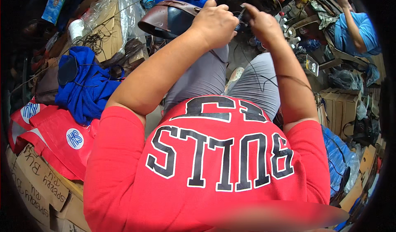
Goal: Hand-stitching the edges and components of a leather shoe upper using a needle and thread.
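Note:
A brown leather shoe [167, 19] with a dark inside lies tilted over my left thigh. My left hand [216, 23] is closed at its right end, gripping it, and covers that part of the shoe. Just to the right, my right hand [264, 23] is raised with its fingers bent together and the index finger pointing toward the left hand. A thin pale piece shows at its fingertips, too small to name. Dark thread [260, 73] hangs in loose loops below the hands and crosses my right forearm.
Blue cloth [84, 83] and red bags [53, 133] are heaped at left above cardboard boxes [41, 182]. Plastic-wrapped cardboard [109, 23] stands at the far left. Several white-capped bottles [291, 38] are beyond my right arm. A person in a blue shirt [357, 34] sits at the far right.

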The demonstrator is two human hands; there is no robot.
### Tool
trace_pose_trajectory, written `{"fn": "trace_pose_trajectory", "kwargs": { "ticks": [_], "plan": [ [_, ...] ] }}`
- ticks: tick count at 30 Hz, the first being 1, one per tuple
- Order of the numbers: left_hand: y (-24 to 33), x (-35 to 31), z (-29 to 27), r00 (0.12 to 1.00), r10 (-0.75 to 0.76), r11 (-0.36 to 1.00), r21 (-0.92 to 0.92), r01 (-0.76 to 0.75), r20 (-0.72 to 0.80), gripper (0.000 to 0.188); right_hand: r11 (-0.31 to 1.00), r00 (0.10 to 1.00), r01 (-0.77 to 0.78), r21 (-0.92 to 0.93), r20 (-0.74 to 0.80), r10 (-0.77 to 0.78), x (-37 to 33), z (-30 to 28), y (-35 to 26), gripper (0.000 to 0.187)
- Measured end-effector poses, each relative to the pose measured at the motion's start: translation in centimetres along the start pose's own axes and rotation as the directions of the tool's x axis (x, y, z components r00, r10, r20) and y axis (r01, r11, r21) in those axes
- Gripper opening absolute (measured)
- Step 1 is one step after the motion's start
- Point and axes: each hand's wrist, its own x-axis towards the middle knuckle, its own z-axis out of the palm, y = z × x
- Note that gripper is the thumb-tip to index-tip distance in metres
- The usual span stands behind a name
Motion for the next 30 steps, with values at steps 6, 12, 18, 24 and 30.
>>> {"fn": "trace_pose_trajectory", "kwargs": {
  "ticks": [6,12,18,24,30],
  "plan": [
    [2.0,-1.9,-5.6,0.989,0.13,0.985,-0.1,-0.137,-0.075,0.021,0.974,0.963,-0.227,0.003,-0.152,0.224,2.7,-3.5,8.9,0.042],
    [1.9,-7.3,-11.6,0.975,0.204,0.914,-0.339,-0.224,-0.092,0.024,0.86,0.859,-0.507,-0.063,-0.114,0.499,-0.8,-6.2,22.5,0.045],
    [0.4,-10.5,-17.4,0.961,0.258,0.894,-0.403,-0.197,0.102,0.035,0.709,0.704,-0.704,-0.048,-0.18,0.687,-11.1,-6.3,35.8,0.042],
    [-2.7,-10.6,-18.0,0.839,-0.542,0.528,-0.793,0.304,-0.039,0.02,0.107,0.1,-0.994,0.016,0.512,0.853,-26.0,-3.8,42.5,0.029],
    [-4.0,-2.7,-5.6,0.799,-0.55,0.613,-0.768,0.186,-0.245,0.033,0.159,0.042,-0.985,-0.072,0.786,0.617,-26.4,-0.7,28.2,0.031]
  ]
}}
